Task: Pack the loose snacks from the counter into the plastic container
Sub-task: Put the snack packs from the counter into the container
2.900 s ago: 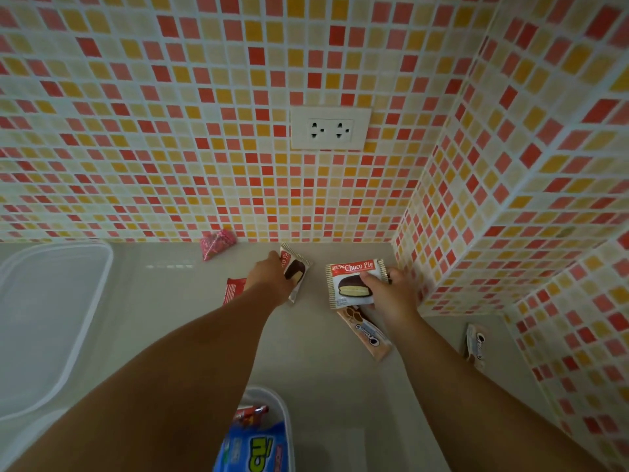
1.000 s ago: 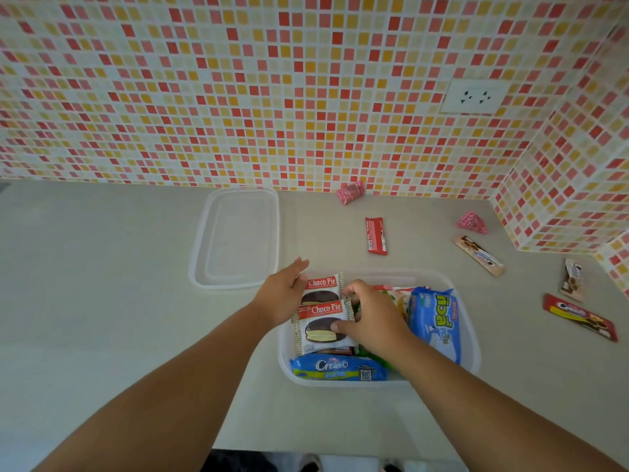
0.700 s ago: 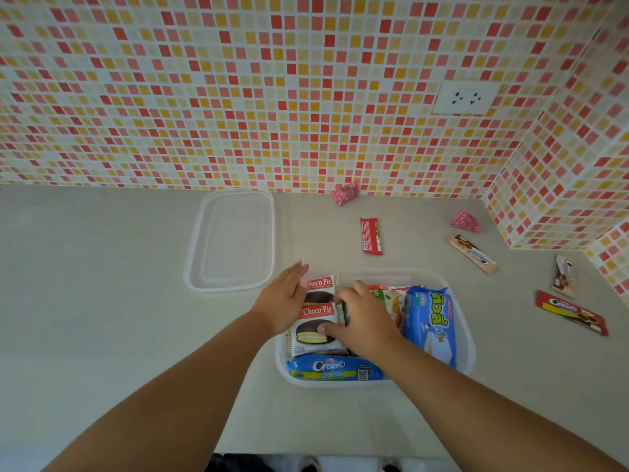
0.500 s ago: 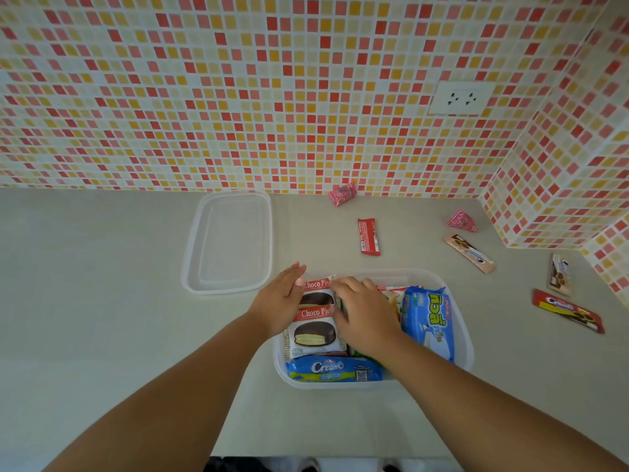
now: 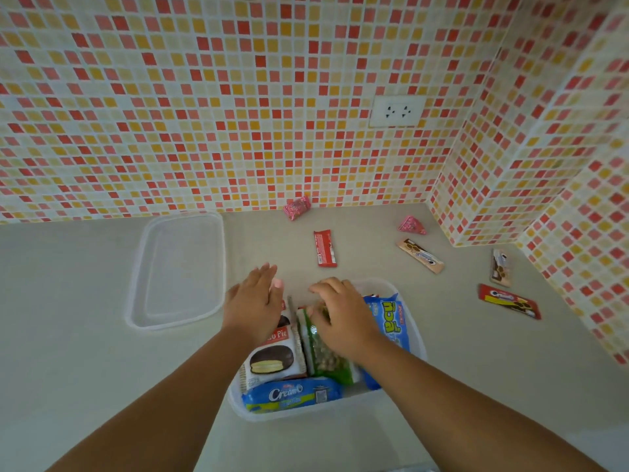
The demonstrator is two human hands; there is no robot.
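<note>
The clear plastic container (image 5: 413,338) sits on the beige bench (image 5: 85,352), packed with a Choco Pie packet (image 5: 272,364), a blue Cream-O biscuit roll (image 5: 291,394), a green snack bag (image 5: 325,356) and a blue snack bag (image 5: 391,321). The left hand (image 5: 253,306) hovers flat above the pies, grip wide and empty. The right hand (image 5: 343,315) presses on the green bag, fingers loosely curled. The clear lid (image 5: 180,270) lies just left. A red bar (image 5: 325,248), two pink wrapped sweets (image 5: 297,207), a tan biscuit stick (image 5: 421,256) and a red Cream-O stick (image 5: 509,301) lie loose beyond.

Both arms extended fwd; left hand (image 5: 253,303) flat, fingers straight; right hand (image 5: 343,315) palm-down, fingers curled.
</note>
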